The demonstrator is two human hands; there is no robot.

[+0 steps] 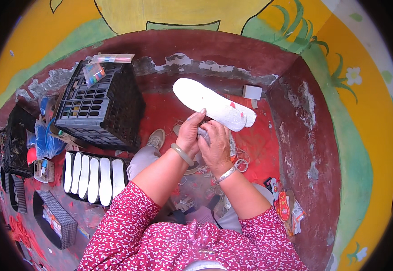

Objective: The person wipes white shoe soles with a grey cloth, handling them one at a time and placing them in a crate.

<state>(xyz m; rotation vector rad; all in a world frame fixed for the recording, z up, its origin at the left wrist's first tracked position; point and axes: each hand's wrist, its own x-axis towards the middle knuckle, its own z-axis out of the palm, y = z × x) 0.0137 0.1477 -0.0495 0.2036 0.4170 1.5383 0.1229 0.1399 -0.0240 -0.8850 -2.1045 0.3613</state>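
A pair of white insoles (205, 101), one overlapping the other, is held up in front of me, with small red marks near the narrower end. My left hand (189, 134) is closed on their near edge, thumb pressed on the top one. A light bangle sits on that wrist. Close against it, my right hand (215, 147) has its fingers curled just below the insoles. A small grey piece (203, 134) shows between the two hands; its kind is unclear. What the right fingers grip is mostly hidden.
A black plastic crate (104, 106) stands at the left with coloured packets on top. Below it, a black tray (133, 168) holds several white insoles in a row. A grey checked basket (72, 226) is at lower left. Decorated insoles (284, 206) lie at right, by the low wall (311, 149).
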